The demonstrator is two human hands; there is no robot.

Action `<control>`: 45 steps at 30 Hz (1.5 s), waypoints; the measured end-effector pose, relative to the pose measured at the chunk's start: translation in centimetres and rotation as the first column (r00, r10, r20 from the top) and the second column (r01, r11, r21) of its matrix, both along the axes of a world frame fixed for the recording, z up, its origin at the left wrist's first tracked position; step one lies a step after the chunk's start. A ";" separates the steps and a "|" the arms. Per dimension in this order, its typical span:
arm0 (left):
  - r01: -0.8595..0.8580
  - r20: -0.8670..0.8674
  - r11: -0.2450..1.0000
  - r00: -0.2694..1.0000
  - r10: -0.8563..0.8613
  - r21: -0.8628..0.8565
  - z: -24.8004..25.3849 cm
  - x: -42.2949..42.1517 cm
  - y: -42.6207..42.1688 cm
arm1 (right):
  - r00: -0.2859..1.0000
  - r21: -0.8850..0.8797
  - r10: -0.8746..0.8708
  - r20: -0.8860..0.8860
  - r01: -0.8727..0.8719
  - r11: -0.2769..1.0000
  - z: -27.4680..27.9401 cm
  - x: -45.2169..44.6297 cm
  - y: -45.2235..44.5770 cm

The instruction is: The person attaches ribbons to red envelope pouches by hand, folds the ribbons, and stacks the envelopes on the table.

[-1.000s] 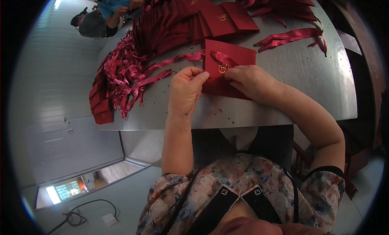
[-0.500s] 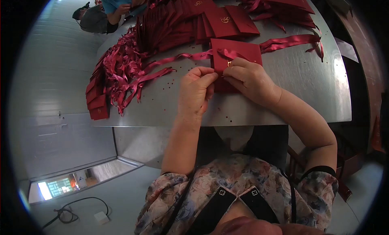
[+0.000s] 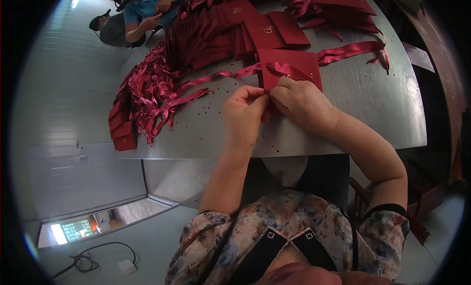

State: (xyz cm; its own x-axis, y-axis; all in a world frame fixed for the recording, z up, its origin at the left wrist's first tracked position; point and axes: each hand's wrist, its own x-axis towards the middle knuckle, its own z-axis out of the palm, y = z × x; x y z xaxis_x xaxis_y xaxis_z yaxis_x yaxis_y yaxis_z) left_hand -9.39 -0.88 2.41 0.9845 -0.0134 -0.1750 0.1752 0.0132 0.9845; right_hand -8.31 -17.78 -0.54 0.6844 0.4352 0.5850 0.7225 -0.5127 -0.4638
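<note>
A red paper bag (image 3: 299,62) with a gold mark lies on the metal table in front of me, a red ribbon (image 3: 282,68) across its face. My left hand (image 3: 244,113) pinches at the bag's near left edge, thumb and forefinger pressed together. Against it, my right hand (image 3: 305,102) is closed over the lower part of the bag and hides most of the gold mark. The fingertips of both hands nearly touch. Whatever small thing lies between them is too hidden to make out.
Rows of red bags (image 3: 196,37) and a heap of ribbons (image 3: 152,81) cover the table's left and far side. Another stack of bags (image 3: 343,1) lies at the far right. A loose ribbon (image 3: 351,52) is right of my bag. Two people (image 3: 147,15) are at the upper left.
Over the last second the bag and both my hands have shifted right. My left hand has come closer to my right hand, and the two now meet at the bag's near edge.
</note>
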 end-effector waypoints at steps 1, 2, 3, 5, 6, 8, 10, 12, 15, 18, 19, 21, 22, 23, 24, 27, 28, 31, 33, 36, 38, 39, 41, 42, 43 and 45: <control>-0.004 0.024 0.997 1.000 0.003 0.076 0.0 -0.1 -0.2 | 1.000 -0.049 -0.019 -0.003 0.019 0.999 0.2 -0.2 0.0; -0.002 0.021 0.997 1.000 0.000 0.078 -0.1 -0.2 -0.4 | 0.999 -0.099 -0.039 -0.006 0.038 0.994 0.3 -0.3 0.0; 0.004 0.031 0.996 0.999 -0.007 0.092 -0.1 -0.3 -0.5 | 0.999 -0.098 -0.042 -0.008 0.041 0.994 0.1 -0.2 -0.1; 0.013 0.040 0.994 0.999 -0.017 0.105 -0.2 -0.1 -0.6 | 0.998 -0.017 -0.064 0.013 0.064 0.998 -0.1 0.1 -0.2; 0.023 -0.006 1.000 1.000 -0.023 0.001 -0.1 0.1 -0.2 | 0.998 -0.016 -0.068 0.012 0.068 0.998 0.1 0.2 -0.5; 0.029 -0.051 0.994 0.998 -0.034 -0.102 -0.4 0.5 0.4 | 0.838 0.291 0.122 -0.532 0.045 0.956 1.3 0.2 -0.9; 0.095 -0.124 0.957 0.983 -0.133 -0.273 -1.1 0.9 1.1 | 0.782 0.343 0.182 -0.596 0.042 0.938 0.9 0.6 -0.8; 0.127 -0.128 0.957 0.978 -0.165 -0.260 -2.3 1.3 1.9 | 0.720 0.393 0.244 -0.650 0.044 0.919 0.3 0.7 -0.7; 0.195 -0.131 0.953 0.965 -0.229 -0.231 -2.3 1.6 2.4 | 0.700 0.445 0.290 -0.653 0.044 0.895 0.1 0.8 -0.6; 0.281 -0.146 0.931 0.936 -0.319 -0.231 -2.9 2.3 3.2 | 0.641 0.414 0.244 -0.728 0.127 0.902 1.4 0.5 -0.8; 0.333 -0.161 0.910 0.912 -0.377 -0.247 -2.9 2.5 3.3 | 0.609 0.348 0.214 -0.764 0.109 0.931 1.9 0.5 -0.9; 0.388 -0.173 0.905 0.893 -0.416 -0.177 -2.8 2.7 3.2 | 0.579 0.279 0.178 -0.796 0.090 0.956 1.6 0.6 -1.0; 0.441 -0.193 0.891 0.870 -0.454 -0.105 -2.7 2.8 3.1 | 0.741 0.244 0.152 -0.654 0.017 0.970 0.9 0.8 -1.0; 0.445 -0.193 0.889 0.868 -0.458 -0.109 -2.5 2.9 3.1 | 0.866 0.194 0.136 -0.481 -0.046 0.980 0.4 1.0 -1.1; 0.462 -0.184 0.886 0.867 -0.462 -0.048 -2.4 2.9 3.2 | 0.865 0.191 0.129 -0.485 -0.040 0.981 0.1 1.3 -1.4; 0.488 -0.136 0.873 0.865 -0.482 0.012 -2.6 2.8 3.3 | 0.938 0.392 -0.023 -0.346 0.167 0.905 1.7 2.4 -2.7; 0.484 -0.089 0.875 0.872 -0.481 0.020 -2.7 2.7 3.3 | 0.906 0.341 -0.133 -0.401 0.283 0.897 2.9 2.7 -3.8; 0.510 -0.076 0.859 0.859 -0.506 0.048 -2.7 2.5 3.2 | 0.783 0.147 -0.279 -0.556 0.422 0.894 5.3 3.3 -6.6; 0.518 -0.071 0.855 0.854 -0.515 0.038 -2.7 2.5 3.0 | 0.784 -0.270 -0.471 -0.405 0.389 0.881 4.3 3.7 -7.3; 0.512 -0.067 0.859 0.858 -0.509 0.023 -2.4 2.2 2.6 | 0.899 -0.349 -0.418 -0.133 0.353 0.868 0.6 3.6 -7.5; 0.501 -0.063 0.865 0.864 -0.499 0.020 -2.2 2.0 2.6 | 0.896 -0.315 -0.341 -0.285 0.248 0.916 1.0 4.3 -7.5; 0.500 -0.058 0.864 0.866 -0.497 0.059 -2.4 1.9 2.7 | 0.866 -0.264 -0.253 -0.431 0.147 0.953 1.2 4.6 -7.3; 0.492 -0.033 0.864 0.870 -0.491 0.103 -2.5 2.0 2.7 | 0.705 0.128 -0.033 -0.709 0.174 0.976 1.5 4.5 -5.9; 0.480 -0.011 0.858 0.874 -0.486 0.184 -2.7 1.9 2.8 | 0.492 0.472 0.291 -0.821 0.298 0.830 1.3 4.4 -5.2; 0.461 0.010 0.848 0.877 -0.480 0.263 -2.7 1.8 2.9 | 0.501 0.475 0.293 -0.814 0.285 0.832 0.8 4.4 -4.7; 0.438 0.046 0.831 0.876 -0.481 0.344 -2.6 1.5 2.8 | 0.334 0.707 0.634 -0.698 0.465 0.534 -0.9 4.5 -3.8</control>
State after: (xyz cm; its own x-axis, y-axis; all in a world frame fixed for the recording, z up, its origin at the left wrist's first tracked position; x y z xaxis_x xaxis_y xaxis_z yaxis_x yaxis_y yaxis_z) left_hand -7.92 1.94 -0.16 0.8919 -0.4351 -0.1234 -0.0411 -0.3497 0.9360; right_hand -3.77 -21.58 -1.44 0.9105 0.3380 -0.2381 -0.3774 0.4441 -0.8126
